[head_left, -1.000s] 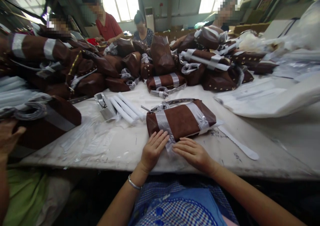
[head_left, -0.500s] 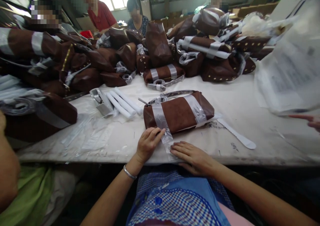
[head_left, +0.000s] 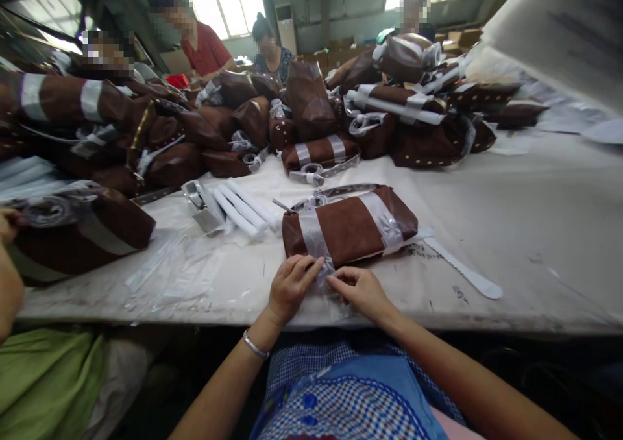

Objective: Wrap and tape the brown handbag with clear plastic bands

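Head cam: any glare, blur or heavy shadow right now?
Head view: windows blown out; head view: white sheet at upper right blurred, its markings unreadable; head view: wrinkled translucent strip on brown bag catches highlights; head view: deep shadow below table.

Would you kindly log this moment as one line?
left hand: touching plastic strip | right hand: pinching plastic strip | brown handbag: lying on table

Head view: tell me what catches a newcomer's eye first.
The heap of brown bags across the far side of the table likely comes first. Nearer, the hands touch a translucent strip at the near edge of a banded brown bag. Right of it lies a white saw-edged strip.
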A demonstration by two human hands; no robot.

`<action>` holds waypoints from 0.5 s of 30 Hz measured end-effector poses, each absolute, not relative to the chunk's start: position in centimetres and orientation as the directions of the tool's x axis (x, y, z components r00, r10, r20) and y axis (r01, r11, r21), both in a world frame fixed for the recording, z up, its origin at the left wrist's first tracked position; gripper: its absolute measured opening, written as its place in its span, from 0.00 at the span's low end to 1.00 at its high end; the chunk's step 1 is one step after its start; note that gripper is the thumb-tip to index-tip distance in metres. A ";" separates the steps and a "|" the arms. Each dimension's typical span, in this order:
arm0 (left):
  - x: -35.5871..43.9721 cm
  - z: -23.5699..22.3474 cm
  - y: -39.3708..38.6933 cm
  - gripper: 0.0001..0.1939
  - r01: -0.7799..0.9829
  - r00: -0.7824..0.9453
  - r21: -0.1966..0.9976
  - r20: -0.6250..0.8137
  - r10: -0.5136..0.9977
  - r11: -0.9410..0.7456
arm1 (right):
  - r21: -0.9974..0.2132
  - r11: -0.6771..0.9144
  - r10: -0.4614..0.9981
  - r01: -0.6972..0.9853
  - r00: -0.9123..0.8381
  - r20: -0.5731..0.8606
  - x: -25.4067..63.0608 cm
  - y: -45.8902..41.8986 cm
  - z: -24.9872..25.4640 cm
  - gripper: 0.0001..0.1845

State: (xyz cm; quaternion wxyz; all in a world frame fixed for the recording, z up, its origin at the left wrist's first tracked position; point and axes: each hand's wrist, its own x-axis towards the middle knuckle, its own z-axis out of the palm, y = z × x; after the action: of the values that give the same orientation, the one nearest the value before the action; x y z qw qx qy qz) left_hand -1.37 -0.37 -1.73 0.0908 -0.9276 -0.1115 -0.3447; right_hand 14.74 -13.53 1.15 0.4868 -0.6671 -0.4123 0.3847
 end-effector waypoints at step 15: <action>-0.4 -0.1 -2.7 0.15 0.348 0.598 0.336 0.640 0.484 -0.875 | -0.930 -0.265 0.907 0.255 0.394 -0.150 15.1 -12.6 0.0 0.16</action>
State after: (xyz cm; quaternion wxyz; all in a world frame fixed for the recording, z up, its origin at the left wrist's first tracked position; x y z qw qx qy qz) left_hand -0.39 -2.66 -0.14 -0.0882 -0.8894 -0.2339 -0.3827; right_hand 15.11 -12.64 0.00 0.4452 -0.7062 -0.4115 0.3658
